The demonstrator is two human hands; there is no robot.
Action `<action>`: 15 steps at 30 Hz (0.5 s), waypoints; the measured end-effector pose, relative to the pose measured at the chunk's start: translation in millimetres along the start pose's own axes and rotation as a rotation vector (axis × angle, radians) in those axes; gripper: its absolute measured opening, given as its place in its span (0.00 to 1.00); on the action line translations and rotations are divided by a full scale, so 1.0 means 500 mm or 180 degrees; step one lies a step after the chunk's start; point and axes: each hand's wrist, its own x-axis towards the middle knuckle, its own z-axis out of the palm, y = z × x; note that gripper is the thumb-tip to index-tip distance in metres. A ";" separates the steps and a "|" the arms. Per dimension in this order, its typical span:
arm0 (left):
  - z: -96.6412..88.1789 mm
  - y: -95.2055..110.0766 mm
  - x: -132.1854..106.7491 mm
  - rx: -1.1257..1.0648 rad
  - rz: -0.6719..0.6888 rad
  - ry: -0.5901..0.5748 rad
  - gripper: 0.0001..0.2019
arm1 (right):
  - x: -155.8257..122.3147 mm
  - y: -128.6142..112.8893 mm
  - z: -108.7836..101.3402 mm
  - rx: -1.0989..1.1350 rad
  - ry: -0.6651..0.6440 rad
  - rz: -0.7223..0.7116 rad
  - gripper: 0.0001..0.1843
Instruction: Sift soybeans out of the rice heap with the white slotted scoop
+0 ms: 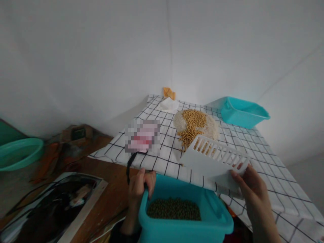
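My left hand [138,189] grips the left rim of a turquoise plastic tub [217,219] holding green beans [174,209], at the table's near edge. My right hand [249,184] holds a white slotted plastic scoop [212,157] by its near end, tilted over the checked tablecloth [255,145]. The scoop's far end rests by a pile of yellow soybeans [192,126] mixed with white rice [178,121] on the cloth.
A second turquoise tub [241,113] stands at the table's far right. A white packet [167,105] and an orange scrap [169,92] lie at the far edge. A blurred pink item [143,136] lies left. A green basin [19,152] and clutter sit on the wooden surface left.
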 end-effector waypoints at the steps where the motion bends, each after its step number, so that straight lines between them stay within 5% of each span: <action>1: -0.002 0.000 0.001 0.0002 0.0004 -0.0030 0.36 | -0.002 -0.002 0.003 0.0006 -0.0025 0.0034 0.16; 15: -0.015 -0.009 0.006 0.0166 0.0042 -0.0089 0.36 | -0.020 0.011 0.007 0.0048 0.0396 0.0381 0.26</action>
